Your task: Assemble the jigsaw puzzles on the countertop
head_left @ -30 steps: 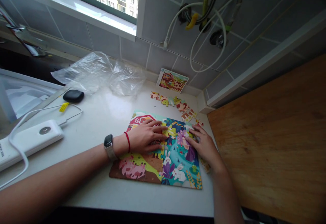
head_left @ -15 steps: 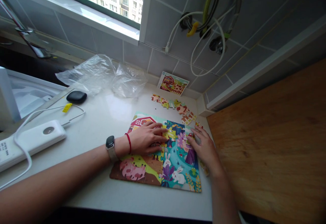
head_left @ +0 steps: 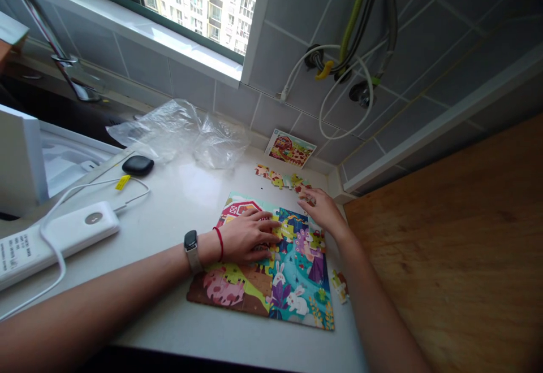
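Observation:
A colourful jigsaw puzzle (head_left: 303, 274) lies flat on the white counter, with a pig and barn on its left part and white rabbits on its right. My left hand (head_left: 250, 236) rests palm down on the left part, fingers spread, hiding some of the picture. Beyond the puzzle's top right corner, my right hand (head_left: 321, 210) is over a row of loose puzzle pieces (head_left: 276, 180), its thumb and fingers apart at the pieces. A green puzzle piece (head_left: 316, 240) sits in the upper right of the puzzle. Another loose piece (head_left: 340, 286) lies right of it.
A picture card (head_left: 291, 148) leans against the tiled wall behind the pieces. Clear plastic wrapping (head_left: 182, 133), a black rounded case (head_left: 138, 165) and a white power bank (head_left: 59, 243) with a cable are at left. A wooden panel (head_left: 449, 237) stands at right.
My right hand has left the puzzle's upper right and moved away from me to the loose pieces. My left hand stays on the puzzle. The view has shifted slightly.

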Demonstrator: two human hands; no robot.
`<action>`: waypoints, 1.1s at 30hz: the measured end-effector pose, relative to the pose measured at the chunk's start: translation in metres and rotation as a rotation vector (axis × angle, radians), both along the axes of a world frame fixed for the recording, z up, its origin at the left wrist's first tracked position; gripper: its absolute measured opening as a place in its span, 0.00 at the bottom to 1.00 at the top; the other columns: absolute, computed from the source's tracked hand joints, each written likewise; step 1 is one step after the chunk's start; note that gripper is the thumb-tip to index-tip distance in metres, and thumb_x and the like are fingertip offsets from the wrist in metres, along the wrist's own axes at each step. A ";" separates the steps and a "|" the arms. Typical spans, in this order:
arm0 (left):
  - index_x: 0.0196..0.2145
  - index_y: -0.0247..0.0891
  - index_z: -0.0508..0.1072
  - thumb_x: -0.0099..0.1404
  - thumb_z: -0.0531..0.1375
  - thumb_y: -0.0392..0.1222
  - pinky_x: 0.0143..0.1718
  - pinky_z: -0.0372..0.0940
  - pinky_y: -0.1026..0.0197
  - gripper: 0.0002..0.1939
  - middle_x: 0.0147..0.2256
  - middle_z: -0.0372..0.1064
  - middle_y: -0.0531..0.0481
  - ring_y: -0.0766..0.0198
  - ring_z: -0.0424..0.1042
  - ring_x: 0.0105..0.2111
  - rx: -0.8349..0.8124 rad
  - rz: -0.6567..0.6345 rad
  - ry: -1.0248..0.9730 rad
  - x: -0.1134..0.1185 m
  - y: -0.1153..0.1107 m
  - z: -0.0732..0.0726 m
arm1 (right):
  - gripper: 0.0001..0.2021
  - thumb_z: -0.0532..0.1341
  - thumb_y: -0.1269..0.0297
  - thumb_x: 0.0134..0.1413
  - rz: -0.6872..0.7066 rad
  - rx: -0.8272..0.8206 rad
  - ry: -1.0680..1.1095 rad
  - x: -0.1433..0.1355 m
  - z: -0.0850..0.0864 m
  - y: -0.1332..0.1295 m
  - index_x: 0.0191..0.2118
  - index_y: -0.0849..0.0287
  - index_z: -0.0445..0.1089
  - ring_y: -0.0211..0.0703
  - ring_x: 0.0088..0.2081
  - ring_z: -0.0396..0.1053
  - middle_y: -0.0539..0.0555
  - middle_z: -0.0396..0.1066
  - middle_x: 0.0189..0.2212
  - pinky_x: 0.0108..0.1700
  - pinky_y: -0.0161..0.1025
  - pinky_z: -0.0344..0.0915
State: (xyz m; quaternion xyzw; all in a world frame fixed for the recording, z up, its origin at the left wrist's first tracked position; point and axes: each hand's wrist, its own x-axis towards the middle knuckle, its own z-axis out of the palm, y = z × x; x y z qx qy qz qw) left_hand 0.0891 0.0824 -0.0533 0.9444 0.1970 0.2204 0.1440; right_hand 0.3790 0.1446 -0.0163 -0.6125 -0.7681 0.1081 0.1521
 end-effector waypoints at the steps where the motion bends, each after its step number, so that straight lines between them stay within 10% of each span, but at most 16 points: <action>1: 0.57 0.47 0.78 0.74 0.60 0.53 0.61 0.62 0.40 0.19 0.63 0.70 0.45 0.40 0.67 0.62 -0.001 0.000 0.002 0.000 0.000 0.000 | 0.20 0.66 0.58 0.62 0.023 -0.036 -0.012 -0.012 0.002 0.011 0.56 0.58 0.79 0.55 0.55 0.75 0.62 0.76 0.56 0.61 0.47 0.68; 7: 0.57 0.47 0.77 0.73 0.60 0.54 0.61 0.61 0.41 0.19 0.63 0.70 0.45 0.40 0.67 0.62 0.010 0.018 -0.002 0.000 0.000 -0.002 | 0.32 0.73 0.63 0.53 0.050 -0.163 -0.141 -0.069 0.001 0.070 0.63 0.59 0.72 0.58 0.65 0.67 0.63 0.70 0.64 0.66 0.46 0.61; 14: 0.56 0.46 0.78 0.73 0.61 0.54 0.59 0.61 0.44 0.19 0.61 0.72 0.45 0.45 0.68 0.60 0.038 0.001 -0.031 0.001 0.002 -0.006 | 0.29 0.80 0.64 0.40 0.057 -0.290 -0.221 -0.088 0.002 0.116 0.52 0.57 0.79 0.57 0.52 0.77 0.58 0.81 0.50 0.53 0.41 0.70; 27: 0.53 0.46 0.79 0.71 0.63 0.55 0.56 0.62 0.46 0.18 0.58 0.73 0.45 0.46 0.70 0.57 0.083 0.012 -0.051 0.001 0.003 -0.006 | 0.14 0.80 0.66 0.37 -0.026 -0.290 -0.222 -0.107 0.000 0.129 0.33 0.59 0.80 0.50 0.37 0.80 0.55 0.81 0.32 0.37 0.36 0.69; 33: 0.51 0.46 0.79 0.71 0.63 0.56 0.54 0.62 0.46 0.17 0.58 0.74 0.45 0.46 0.70 0.56 0.085 0.025 -0.043 0.002 0.003 -0.006 | 0.09 0.75 0.62 0.51 0.048 -0.325 -0.031 -0.105 0.007 0.133 0.33 0.61 0.78 0.46 0.29 0.78 0.55 0.81 0.26 0.31 0.35 0.69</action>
